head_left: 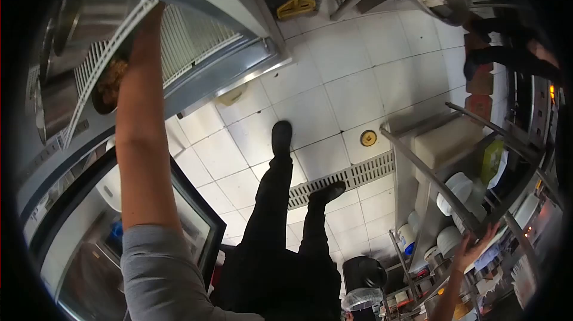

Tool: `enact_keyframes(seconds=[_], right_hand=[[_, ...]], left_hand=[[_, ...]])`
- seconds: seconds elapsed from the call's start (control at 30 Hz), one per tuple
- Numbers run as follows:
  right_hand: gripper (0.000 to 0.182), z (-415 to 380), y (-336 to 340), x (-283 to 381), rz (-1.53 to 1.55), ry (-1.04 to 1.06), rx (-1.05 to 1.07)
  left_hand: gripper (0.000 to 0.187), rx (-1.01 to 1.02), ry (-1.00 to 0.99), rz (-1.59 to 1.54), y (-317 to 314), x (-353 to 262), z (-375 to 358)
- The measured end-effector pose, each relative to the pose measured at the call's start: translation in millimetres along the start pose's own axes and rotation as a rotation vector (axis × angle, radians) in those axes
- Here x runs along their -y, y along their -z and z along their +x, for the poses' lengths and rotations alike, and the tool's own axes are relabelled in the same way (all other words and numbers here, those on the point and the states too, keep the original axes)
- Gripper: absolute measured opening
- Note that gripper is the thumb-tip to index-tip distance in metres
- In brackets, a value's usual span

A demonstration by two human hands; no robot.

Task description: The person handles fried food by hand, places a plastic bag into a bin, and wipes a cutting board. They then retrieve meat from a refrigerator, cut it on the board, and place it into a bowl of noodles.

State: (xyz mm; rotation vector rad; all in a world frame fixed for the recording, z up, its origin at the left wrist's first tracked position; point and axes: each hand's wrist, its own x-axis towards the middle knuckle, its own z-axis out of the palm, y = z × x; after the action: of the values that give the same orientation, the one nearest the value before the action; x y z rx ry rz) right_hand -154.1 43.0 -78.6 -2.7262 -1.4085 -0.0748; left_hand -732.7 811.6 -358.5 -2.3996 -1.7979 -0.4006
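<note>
My left arm, in a grey sleeve, reaches up into a refrigerated unit with white wire shelves (pixel 197 43). Its wrist passes behind a shelf edge, and the fingers of my left hand are hidden there. Beside the forearm is a dark bowl of brownish food (pixel 110 85). Large metal containers (pixel 59 103) stand on the shelf to the left. At the lower right, my right hand (pixel 476 249) is raised with its fingers spread, against or very near a metal rack rail (pixel 436 181); exact contact is unclear.
An open glass door (pixel 197 201) is beside my left arm. White tiles (pixel 352 100) and a drain grate (pixel 370 175) lie around my legs. Racks with bowls (pixel 455 193) line the right. Another person's dark-clothed legs (pixel 507 58) are at the upper right. A yellow broom (pixel 295 7) stands at the top.
</note>
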Motion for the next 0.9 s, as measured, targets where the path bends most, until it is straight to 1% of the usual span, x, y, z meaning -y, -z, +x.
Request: enact_keyframes(seconds=[0.03,0.1,0.13,0.17,0.27,0.33,0.37,0.43,0.53,0.57,0.6,0.63,0.67,0.73,0.8,0.83,0.9], right_hand=[[0.058,-1.2,-1.1,-2.6,0.044,-0.001,0.001],[0.057,-6.1,-5.4,-9.2,0.143,-0.075,-0.003],[0.054,-7.8,-5.2,-9.6,0.125,-0.115,-0.005],[0.055,-8.1,-4.0,-10.0,0.106,-0.122,0.006],[0.056,-6.5,-4.9,-10.3,0.071,-0.102,-0.003],[0.058,-4.1,-2.2,-8.0,-0.063,0.008,0.012],[0.058,-5.4,-0.9,-3.2,-0.060,0.013,0.016],[0.058,-4.5,-5.7,8.9,0.041,-0.101,-0.007],[0.058,-6.2,-5.6,2.1,0.024,-0.067,-0.004],[0.059,-8.3,-4.1,1.2,0.003,-0.058,-0.001],[0.060,-8.7,-3.4,-3.7,-0.041,-0.021,0.006],[0.060,-10.4,-4.0,-8.1,-0.037,-0.016,0.003],[0.059,-11.9,-4.2,-12.4,-0.037,-0.037,0.002],[0.059,-11.1,-3.4,-16.0,-0.038,-0.053,-0.012],[0.059,-9.6,-5.1,-13.8,0.055,0.031,-0.017],[0.059,-10.0,-5.1,-13.6,0.054,0.036,-0.027],[0.059,-9.6,-5.4,-13.7,0.052,0.011,-0.013]], left_hand=[[0.051,-0.018,-0.010,-0.006,2.3,4.3,4.5],[0.050,-0.048,-0.023,-0.012,7.5,12.5,10.9],[0.049,-0.063,-0.030,-0.018,10.5,14.7,15.5],[0.049,-0.074,-0.038,-0.019,13.3,18.5,17.4],[0.047,-0.115,-0.048,-0.032,20.7,25.4,19.8],[0.046,-0.138,-0.055,-0.043,23.2,26.8,18.5],[0.046,-0.150,-0.056,-0.048,23.3,26.5,15.6],[0.045,-0.190,-0.061,-0.060,27.9,25.5,12.3],[0.043,-0.279,-0.103,-0.112,30.8,8.7,0.0],[0.043,-0.331,-0.143,-0.174,30.5,-7.3,-8.1],[0.041,-0.326,-0.183,-0.416,34.9,-34.2,-20.7],[0.046,-0.323,-0.222,-0.660,42.0,-56.1,-31.7],[0.046,-0.328,-0.219,-0.654,43.7,-63.9,-45.8],[0.057,-0.437,-0.011,-0.488,37.1,-72.1,-83.8],[0.040,-0.233,0.164,-0.446,59.3,-81.3,-124.0],[0.040,-0.243,0.166,-0.449,66.6,-85.0,-142.4],[0.026,-0.252,0.164,-0.514,76.6,-91.0,-174.8]])
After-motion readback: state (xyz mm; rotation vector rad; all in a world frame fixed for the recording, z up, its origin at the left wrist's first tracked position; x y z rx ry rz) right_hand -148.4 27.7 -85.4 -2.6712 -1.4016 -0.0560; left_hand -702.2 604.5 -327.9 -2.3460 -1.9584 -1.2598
